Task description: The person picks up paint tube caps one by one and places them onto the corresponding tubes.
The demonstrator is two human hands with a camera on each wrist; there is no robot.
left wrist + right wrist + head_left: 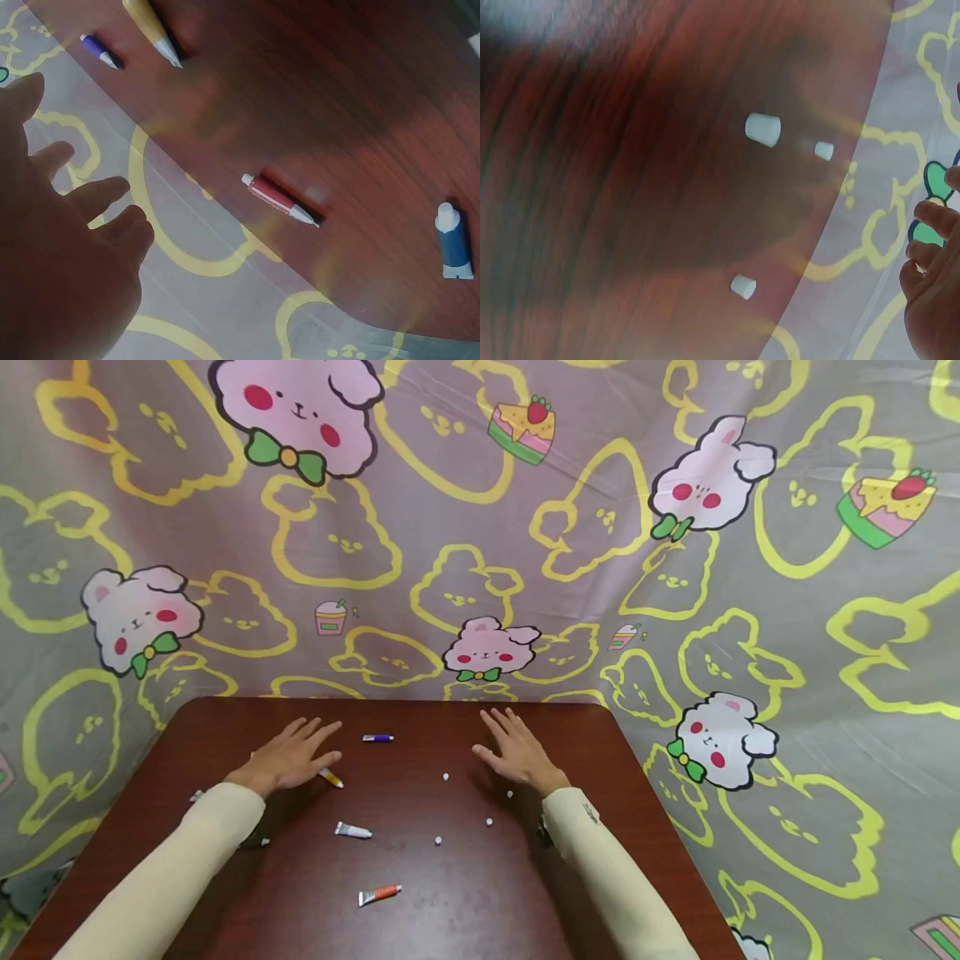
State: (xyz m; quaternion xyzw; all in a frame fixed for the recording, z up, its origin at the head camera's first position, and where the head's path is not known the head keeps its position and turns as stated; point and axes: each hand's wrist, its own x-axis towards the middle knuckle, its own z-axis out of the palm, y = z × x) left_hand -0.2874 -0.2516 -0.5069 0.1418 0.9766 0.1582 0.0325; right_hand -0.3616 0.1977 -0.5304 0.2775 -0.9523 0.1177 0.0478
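Note:
Both hands are held over the table, fingers spread and holding nothing. The left hand (288, 762) is nearest a yellow paint tube (331, 777), which it partly covers in the head view. Beyond its fingertips lies a purple paint tube (378, 738). In the left wrist view a red tube (271, 196) and a blue tube (453, 244) also lie on the wood. The right hand (522, 758) hovers near several small white caps, among them one cap (510, 794) by the wrist and another cap (446, 777) to its left.
A white tube (353, 831) and an orange tube (380, 894) lie nearer the front of the dark red table (450, 927). More caps (489, 822) are scattered mid-table. A patterned curtain (420, 602) hangs behind and beside the table.

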